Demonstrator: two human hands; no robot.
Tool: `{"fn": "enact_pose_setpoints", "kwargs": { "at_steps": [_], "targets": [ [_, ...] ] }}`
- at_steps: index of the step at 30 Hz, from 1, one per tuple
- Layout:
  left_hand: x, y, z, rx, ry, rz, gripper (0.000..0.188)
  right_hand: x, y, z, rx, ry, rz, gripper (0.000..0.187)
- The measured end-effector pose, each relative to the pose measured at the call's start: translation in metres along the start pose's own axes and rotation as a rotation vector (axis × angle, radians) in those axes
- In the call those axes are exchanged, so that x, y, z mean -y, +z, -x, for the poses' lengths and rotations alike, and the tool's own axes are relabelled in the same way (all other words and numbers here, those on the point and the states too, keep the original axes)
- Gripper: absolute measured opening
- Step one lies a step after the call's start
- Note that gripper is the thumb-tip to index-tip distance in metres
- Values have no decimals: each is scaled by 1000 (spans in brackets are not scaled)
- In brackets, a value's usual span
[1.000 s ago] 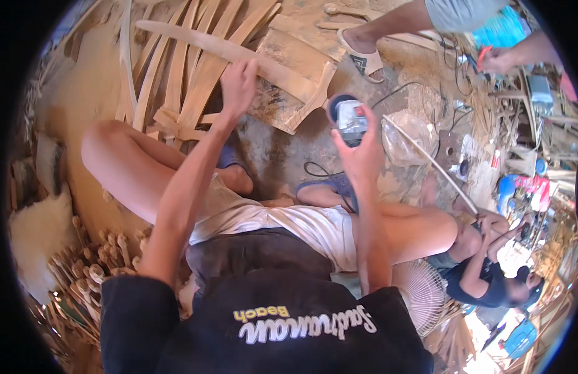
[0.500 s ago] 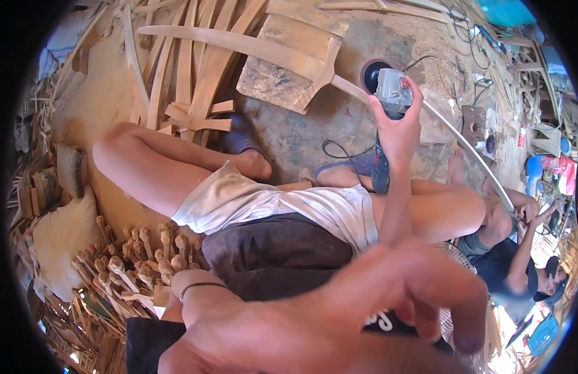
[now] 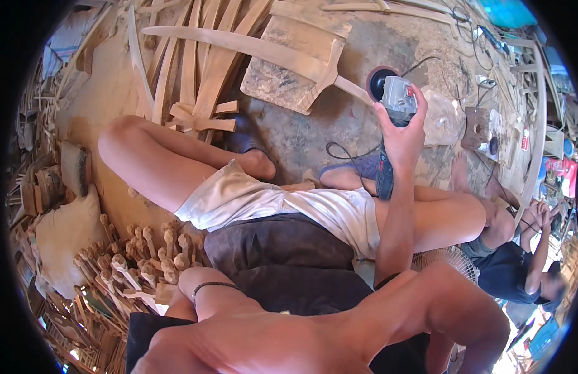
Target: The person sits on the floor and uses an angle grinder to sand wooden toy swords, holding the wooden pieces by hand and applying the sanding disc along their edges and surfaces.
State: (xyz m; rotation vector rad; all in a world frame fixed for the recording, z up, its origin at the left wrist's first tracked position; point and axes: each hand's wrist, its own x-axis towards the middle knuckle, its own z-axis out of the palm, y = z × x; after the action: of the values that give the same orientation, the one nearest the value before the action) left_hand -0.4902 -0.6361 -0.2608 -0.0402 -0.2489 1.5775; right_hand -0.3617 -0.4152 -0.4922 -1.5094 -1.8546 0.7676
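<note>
My right hand (image 3: 406, 144) is wrapped round a grey-and-black angle grinder (image 3: 397, 96); its round disc (image 3: 381, 83) faces the end of a wooden sword's handle. The pale curved wooden sword (image 3: 264, 48) lies over a dusty board (image 3: 264, 90), its guard at the board's right edge. Whether the disc touches the handle I cannot tell. Very near the camera, my left hand (image 3: 282, 340) is raised across the lower view, a dark bracelet (image 3: 217, 285) at its wrist. Its bent fingers are apart, with nothing seen in them; the fingertips are partly cut off or hidden.
Curved wooden blanks (image 3: 205, 81) are heaped at the far left. Many carved wooden handles (image 3: 148, 252) stand bunched at lower left. The grinder's cord (image 3: 339, 153) loops over the floor. At right a co-worker (image 3: 507, 268) sits near a long curved strip (image 3: 540, 118) and a round wire fan guard (image 3: 448, 260).
My left hand has shifted lower and to the right, close to the camera. The right hand keeps its grip on the grinder. The co-worker's long strip has swung right.
</note>
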Motion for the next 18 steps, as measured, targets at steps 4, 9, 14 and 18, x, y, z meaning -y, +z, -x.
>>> {"fn": "enact_pose_setpoints", "kwargs": {
  "at_steps": [4, 9, 14, 18],
  "targets": [
    [-2, 3, 0, 6, 23, -4, 126, 5, -2, -1, 26, 27, -8, 82],
    [-6, 3, -2, 6, 37, -10, 129, 10, 0, -4, 28, 61, -31, 81],
    [-3, 2, -4, 4, 56, 1, 133, 6, 4, -5, 14, 34, 12, 86],
    [-1, 4, -6, -9, 83, 9, 136, 8, 6, -3, 24, 56, 24, 84]
  ]
}}
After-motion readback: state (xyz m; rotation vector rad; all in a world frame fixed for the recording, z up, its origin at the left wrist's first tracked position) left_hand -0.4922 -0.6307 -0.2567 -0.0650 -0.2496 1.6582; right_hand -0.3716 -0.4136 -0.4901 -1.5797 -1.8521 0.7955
